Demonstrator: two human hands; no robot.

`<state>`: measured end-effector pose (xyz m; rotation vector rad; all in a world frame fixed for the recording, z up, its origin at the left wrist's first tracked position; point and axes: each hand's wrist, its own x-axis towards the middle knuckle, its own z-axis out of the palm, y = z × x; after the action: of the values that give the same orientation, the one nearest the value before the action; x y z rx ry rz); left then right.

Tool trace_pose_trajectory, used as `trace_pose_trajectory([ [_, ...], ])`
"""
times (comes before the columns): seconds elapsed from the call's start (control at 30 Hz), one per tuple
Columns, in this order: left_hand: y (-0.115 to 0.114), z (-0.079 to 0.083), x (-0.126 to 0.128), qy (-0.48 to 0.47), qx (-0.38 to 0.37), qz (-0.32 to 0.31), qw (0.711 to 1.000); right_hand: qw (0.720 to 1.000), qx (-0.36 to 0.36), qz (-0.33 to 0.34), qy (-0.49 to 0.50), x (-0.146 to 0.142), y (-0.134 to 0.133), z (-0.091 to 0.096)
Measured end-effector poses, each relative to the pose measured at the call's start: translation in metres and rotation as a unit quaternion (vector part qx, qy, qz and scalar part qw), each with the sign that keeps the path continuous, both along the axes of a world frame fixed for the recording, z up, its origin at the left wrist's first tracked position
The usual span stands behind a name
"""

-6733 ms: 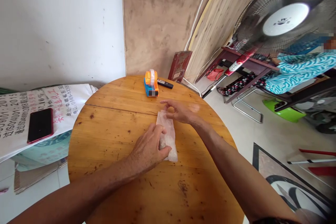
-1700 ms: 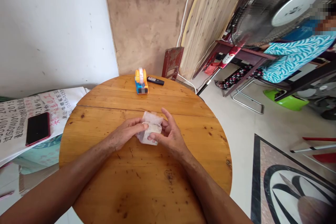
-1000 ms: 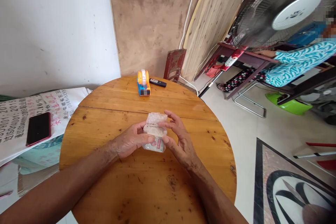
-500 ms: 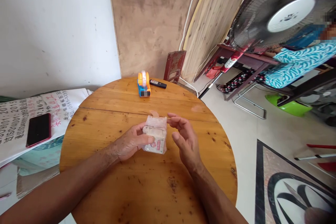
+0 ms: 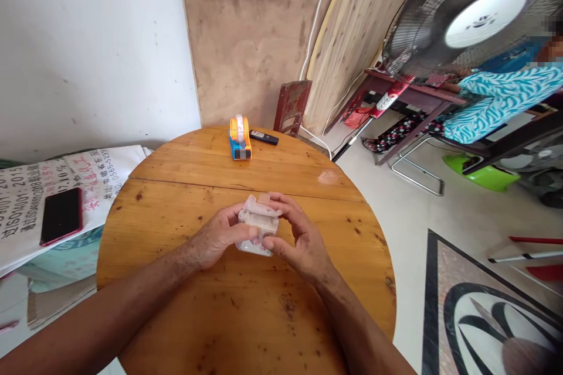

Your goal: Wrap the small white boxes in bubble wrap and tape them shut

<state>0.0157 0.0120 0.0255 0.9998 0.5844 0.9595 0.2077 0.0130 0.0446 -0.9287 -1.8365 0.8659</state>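
A small whitish packet in clear plastic wrap (image 5: 258,246), with pink print on its front, is held over the round wooden table (image 5: 176,316). My left hand (image 5: 217,237) grips its left side, thumb across the front. On the right side, my right hand (image 5: 299,234) is closed around it, thumb on the front and fingers behind the top. The plastic flap (image 5: 262,206) at the packet's top is bent over, with a strip of clear tape sticking up behind it. The packet's contents cannot be made out.
An orange and blue tape dispenser (image 5: 240,139) and a black remote-like device (image 5: 264,137) stand near the table's far edge. Left lies a phone (image 5: 61,217) on a printed sack (image 5: 109,173). A standing fan (image 5: 484,17) and a seated person (image 5: 497,99) are at right.
My right hand has moved left from beside the packet and taken hold of its right side. The top flap, upright before, now bends over. My left hand keeps its grip.
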Motion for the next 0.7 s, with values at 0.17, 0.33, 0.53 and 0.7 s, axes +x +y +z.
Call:
trace_pose_trajectory([
  [0.17,0.003,0.000,-0.001,0.023,0.000,-0.011,1.000,1.000,0.012,-0.018,-0.011,-0.006,-0.002,0.004],
  [0.33,0.005,0.001,-0.003,0.074,-0.008,0.025,0.997,0.998,-0.032,-0.048,-0.010,-0.005,0.002,-0.003],
  [0.53,0.006,0.000,-0.002,0.107,-0.016,0.017,0.994,0.994,-0.086,-0.065,0.003,-0.005,0.008,-0.012],
  [0.7,0.003,-0.004,0.000,0.145,-0.001,0.001,0.989,0.979,-0.171,-0.059,0.092,-0.007,0.010,-0.014],
])
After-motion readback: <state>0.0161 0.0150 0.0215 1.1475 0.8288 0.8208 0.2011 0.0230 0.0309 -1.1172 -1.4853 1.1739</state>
